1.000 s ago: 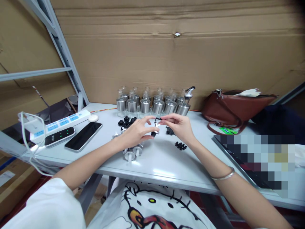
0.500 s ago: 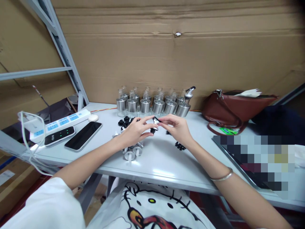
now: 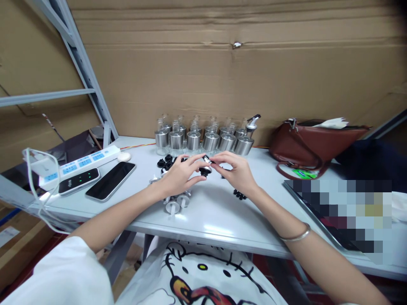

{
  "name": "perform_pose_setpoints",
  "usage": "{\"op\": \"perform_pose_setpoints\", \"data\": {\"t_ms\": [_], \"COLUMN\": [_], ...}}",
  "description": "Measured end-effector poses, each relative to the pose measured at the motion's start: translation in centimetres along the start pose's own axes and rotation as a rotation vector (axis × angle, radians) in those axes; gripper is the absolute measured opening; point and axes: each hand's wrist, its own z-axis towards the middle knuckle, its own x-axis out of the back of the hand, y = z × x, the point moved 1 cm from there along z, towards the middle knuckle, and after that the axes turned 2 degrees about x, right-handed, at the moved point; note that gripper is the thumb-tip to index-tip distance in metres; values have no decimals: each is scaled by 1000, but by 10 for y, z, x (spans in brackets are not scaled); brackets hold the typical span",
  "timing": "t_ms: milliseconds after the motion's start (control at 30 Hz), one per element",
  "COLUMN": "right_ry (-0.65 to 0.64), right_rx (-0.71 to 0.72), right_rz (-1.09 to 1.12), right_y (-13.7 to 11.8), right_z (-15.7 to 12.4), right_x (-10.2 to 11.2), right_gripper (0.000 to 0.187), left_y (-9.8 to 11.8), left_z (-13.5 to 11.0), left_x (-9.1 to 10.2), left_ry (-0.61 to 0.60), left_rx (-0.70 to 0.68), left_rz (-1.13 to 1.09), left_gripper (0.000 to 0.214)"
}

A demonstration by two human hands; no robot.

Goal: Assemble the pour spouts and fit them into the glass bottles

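Above the middle of the table, a small bottle pourer (image 3: pixel 205 170) with a silver body and black ribbed stopper is between my hands. My left hand (image 3: pixel 182 173) is closed on its body, thumb below and fingers above. The fingertips of my right hand (image 3: pixel 237 169) pinch the black piece at the pourer's top. Silver disc-shaped pourer parts (image 3: pixel 172 207) lie below my left hand, and black stoppers (image 3: pixel 161 163) lie behind it, partly covered. Near my right wrist sits a cluster of small black pieces (image 3: pixel 240 194).
Two rows of glass and steel bottles (image 3: pixel 193 140) stand at the back; the rightmost carries a pourer (image 3: pixel 252 125). Left are a phone (image 3: pixel 111 181), a power strip (image 3: pixel 84 163) and a cable. A brown bag (image 3: pixel 318 144) and a blurred-out tray-like item (image 3: pixel 337 216) occupy the right.
The pourer has turned slightly between my hands, its black stopper now tilting more toward me. Both hands stay in nearly the same place.
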Motion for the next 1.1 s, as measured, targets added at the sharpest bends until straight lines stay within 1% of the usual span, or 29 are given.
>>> {"op": "perform_pose_setpoints", "data": {"t_ms": [100,167,233,300,367,433,467,500,533,567,667,733,833,967,1100], "right_ry": [-4,-7,1,49,142,232,250,242,199,126,-134,-239,-313,-429,-424], "right_rx": [-60,-165,-295,-372,-369,-359,-378,-415,-467,-527,-700,-771,-816,-850,-898], "right_rz": [37,142,304,392,330,258,273,330,418,521,818,974,1121,1238,1297], "right_y": [0,1,3,7,12,16,18,19,20,21,17,13,8,2,-6], "right_z": [0,0,0,0,1,2,2,2,2,2,-1,-3,-6,-6,-6], "right_x": [1,2,2,2,2,2,2,2,1,-1,-6,-10,-12,-11,-14], "right_gripper": [21,27,35,42,41,30,30,36,39,38,35,32,23,24,24], "left_y": [1,2,2,2,2,2,2,2,2,2,2,2,2,0,0], "left_z": [0,0,0,0,0,0,0,0,0,0,0,0,0,0,-1], "left_x": [0,0,0,1,2,3,3,3,2,2,2,2,3,2,-1], "left_ry": [-10,-11,-1,18,33,40,39,37,36,35,35,34,51,35,25], "left_rx": [41,31,10,-18,-49,-70,-76,-80,-85,-91,-108,-122,-152,-190,-197], "left_rz": [-54,-36,11,62,107,141,156,167,175,181,191,190,188,177,171], "left_gripper": [31,31,29,29,29,29,29,28,28,28,29,29,28,27,27]}}
